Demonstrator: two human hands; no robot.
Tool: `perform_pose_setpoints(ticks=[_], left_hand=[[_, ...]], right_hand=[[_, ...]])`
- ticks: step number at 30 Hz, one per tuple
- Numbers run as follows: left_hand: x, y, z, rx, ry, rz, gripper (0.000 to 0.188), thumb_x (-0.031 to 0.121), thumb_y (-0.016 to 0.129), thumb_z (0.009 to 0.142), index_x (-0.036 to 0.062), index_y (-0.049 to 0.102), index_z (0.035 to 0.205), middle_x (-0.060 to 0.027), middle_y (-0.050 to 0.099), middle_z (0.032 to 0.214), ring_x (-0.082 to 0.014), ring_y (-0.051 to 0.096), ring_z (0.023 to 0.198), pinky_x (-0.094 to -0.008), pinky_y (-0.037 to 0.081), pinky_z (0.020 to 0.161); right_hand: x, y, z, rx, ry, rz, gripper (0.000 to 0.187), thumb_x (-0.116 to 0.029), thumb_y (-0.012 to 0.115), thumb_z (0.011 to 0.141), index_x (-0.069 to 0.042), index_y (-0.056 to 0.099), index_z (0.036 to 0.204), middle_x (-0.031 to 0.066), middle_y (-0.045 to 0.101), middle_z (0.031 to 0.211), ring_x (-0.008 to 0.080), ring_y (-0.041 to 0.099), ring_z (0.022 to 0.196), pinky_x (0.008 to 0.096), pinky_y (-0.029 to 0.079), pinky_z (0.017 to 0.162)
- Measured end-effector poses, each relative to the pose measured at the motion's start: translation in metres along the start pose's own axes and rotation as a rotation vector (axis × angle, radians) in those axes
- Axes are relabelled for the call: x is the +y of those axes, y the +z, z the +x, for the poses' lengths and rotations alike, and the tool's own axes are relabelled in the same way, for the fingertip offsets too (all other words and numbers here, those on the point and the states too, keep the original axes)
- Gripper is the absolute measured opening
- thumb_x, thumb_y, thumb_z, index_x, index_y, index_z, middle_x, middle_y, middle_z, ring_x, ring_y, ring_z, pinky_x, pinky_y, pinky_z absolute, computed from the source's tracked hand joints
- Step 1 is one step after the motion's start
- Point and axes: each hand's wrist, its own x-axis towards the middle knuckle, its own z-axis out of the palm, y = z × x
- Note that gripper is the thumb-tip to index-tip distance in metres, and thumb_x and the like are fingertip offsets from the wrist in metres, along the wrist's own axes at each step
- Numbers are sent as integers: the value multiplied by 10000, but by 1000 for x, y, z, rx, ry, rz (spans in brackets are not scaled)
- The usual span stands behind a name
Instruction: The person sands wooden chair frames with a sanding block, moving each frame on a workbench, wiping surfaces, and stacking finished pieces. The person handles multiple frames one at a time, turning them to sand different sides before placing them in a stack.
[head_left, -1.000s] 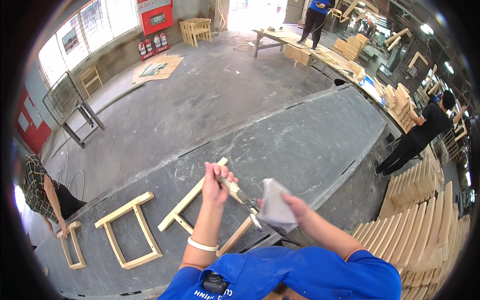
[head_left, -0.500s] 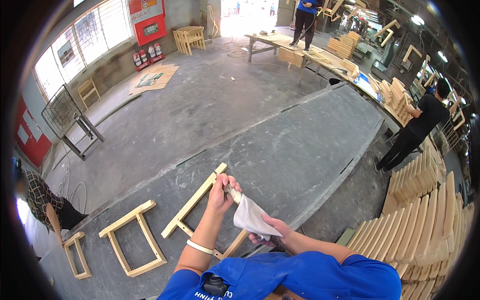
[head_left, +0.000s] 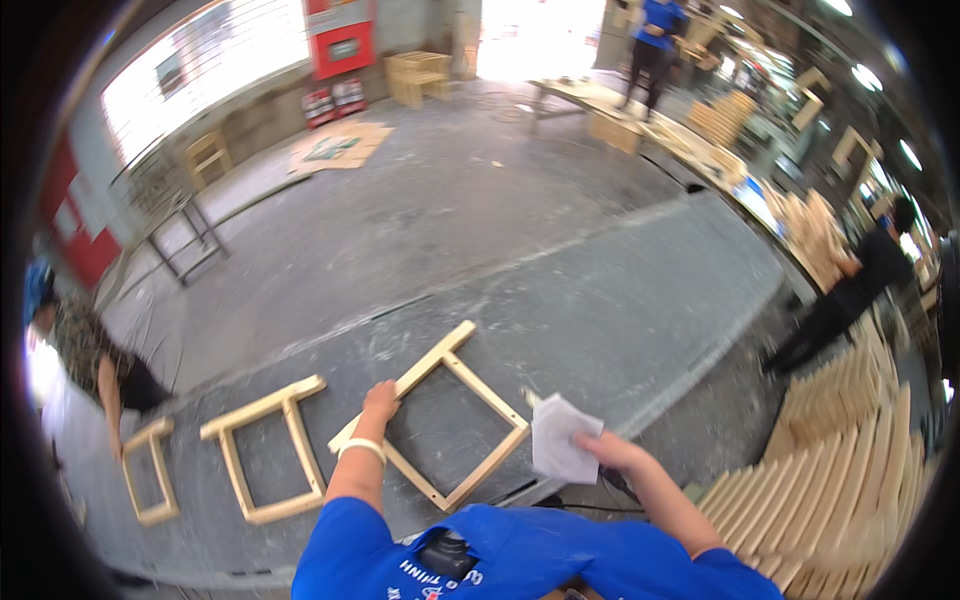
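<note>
Touching joined rightmost frame [head_left: 490,391] with left hand [head_left: 381,399] (closure indiscernible). Clasping white sheet [head_left: 560,445] in right hand [head_left: 612,451]. Cannot judge finish.

Window [head_left: 215,75] and doorway [head_left: 540,42] glaring white, dimmer right side, motion blur, dark curved fisheye edges

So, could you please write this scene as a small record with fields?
left hand: on the rightmost wooden frame, grip unclear
right hand: holds a white sheet
surface: long grey worktable
other frames: middle frame and leftmost frame, lying flat
left edge: co-worker, one arm down at the leftmost frame
lower right: stacked wooden slats
</note>
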Motion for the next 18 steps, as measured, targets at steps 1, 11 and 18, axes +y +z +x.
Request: perform_pose_setpoints(ticks=[1,11,18], left_hand=[[-2,0,0,-1,-8,-18,362,229,715,765,79,559,1055,-173,621,1086,-355,584,1046,-451,481,882],[100,-126,2,639,340,156,442,62,586,754,146,545,1186,-103,570,1016,-302,578,904,-413,491,773],[149,-162,-32,782,354,245,526,79,598,750,190,536,1261,-86,528,1017,-265,511,977,-377,433,817]], right_hand=[[5,10,4,-25,-80,-133,428,-282,503,965,-10,501,1295,110,602,1214,210,580,1091,345,459,945],[-76,0,-12,254,-343,-427,400,-252,488,964,28,532,1246,146,624,1163,224,578,1087,357,452,937],[-95,-15,-49,133,-375,-653,388,-263,472,969,27,541,1217,205,648,1053,257,620,1004,369,474,870]])
